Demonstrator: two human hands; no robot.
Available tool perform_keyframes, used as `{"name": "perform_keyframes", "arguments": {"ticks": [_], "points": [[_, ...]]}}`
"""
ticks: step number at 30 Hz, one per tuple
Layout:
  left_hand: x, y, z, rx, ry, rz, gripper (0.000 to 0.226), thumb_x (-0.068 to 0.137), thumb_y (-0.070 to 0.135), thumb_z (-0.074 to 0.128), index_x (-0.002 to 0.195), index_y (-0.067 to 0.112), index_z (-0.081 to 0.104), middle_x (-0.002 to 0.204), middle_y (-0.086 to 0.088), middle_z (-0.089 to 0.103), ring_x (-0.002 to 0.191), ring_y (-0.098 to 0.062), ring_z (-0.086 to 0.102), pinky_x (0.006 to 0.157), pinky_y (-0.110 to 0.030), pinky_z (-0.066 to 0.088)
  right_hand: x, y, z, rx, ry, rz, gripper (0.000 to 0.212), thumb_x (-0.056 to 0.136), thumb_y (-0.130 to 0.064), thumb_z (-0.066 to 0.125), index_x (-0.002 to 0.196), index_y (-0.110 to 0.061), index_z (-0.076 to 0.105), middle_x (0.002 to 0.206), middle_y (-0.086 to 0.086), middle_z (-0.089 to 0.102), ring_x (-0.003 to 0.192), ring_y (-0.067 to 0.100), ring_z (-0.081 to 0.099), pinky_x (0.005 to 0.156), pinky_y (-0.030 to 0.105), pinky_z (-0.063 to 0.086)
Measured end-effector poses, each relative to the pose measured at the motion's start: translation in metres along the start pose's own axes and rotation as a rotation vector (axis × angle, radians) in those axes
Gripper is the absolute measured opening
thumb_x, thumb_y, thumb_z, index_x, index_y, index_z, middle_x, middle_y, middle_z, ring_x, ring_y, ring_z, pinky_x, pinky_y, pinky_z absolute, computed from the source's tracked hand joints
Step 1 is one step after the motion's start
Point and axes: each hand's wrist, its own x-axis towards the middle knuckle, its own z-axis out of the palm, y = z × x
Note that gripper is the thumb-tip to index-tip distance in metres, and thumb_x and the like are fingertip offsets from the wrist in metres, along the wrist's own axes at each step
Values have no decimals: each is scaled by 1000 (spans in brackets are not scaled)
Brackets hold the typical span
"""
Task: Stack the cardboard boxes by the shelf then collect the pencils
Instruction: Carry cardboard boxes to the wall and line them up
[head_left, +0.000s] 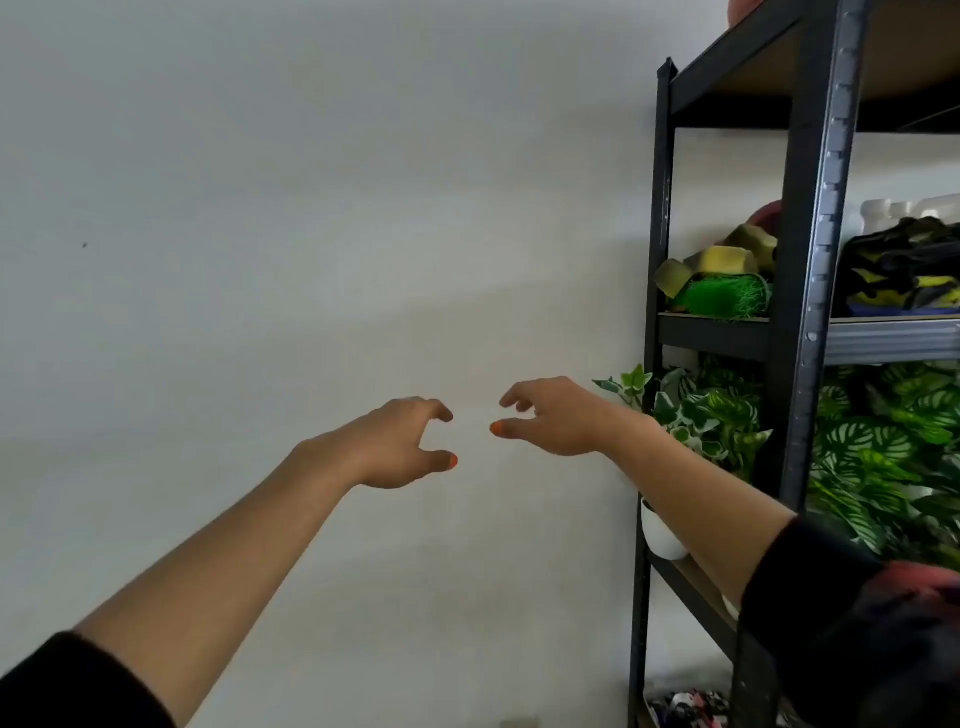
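Cardboard boxes and pencils: neither shows in the head view.
Both hands reach forward against a bare wall, empty, fingers loosely curled with a wide gap to the thumbs: left hand, right hand, level and near each other. The black shelf stands at right, nearer the right hand. Which way the boxes lie from the hands cannot be told.

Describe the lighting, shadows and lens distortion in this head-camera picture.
Head view: soft, even light on the white wall, with faint diagonal shadow bands across it; no glare; the shelf unit's upright leans and bows from the wide-angle lens; left hand and right hand are slightly soft.
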Motion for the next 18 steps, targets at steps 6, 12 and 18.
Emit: {"name": "perform_keyframes", "arguments": {"ticks": [6,12,18], "points": [[-28,-12,12,-29,-87,10,49,91,48,61,135,30,50,138,11,52,116,-11,56,98,-31,47,-29,-17,17,-2,-62,38,47,91,-52,61,129,-25,58,121,-3,63,107,15,58,89,28,44],[-65,-9,39,-98,-139,41,42,91,45,62,129,28,55,131,11,56,106,-10,60,92,-31,49,-87,-15,48,32,-62,104,45,90,-52,62,126,-26,62,116,-5,65,102,12,58,86,26,43],[-122,7,73,-178,-207,55,40,92,42,63,128,26,57,128,12,56,103,-9,61,80,-24,45,-149,-6,65,32,-115,173,42,89,-50,64,123,-26,63,114,-5,65,100,13,59,81,25,40]]}}
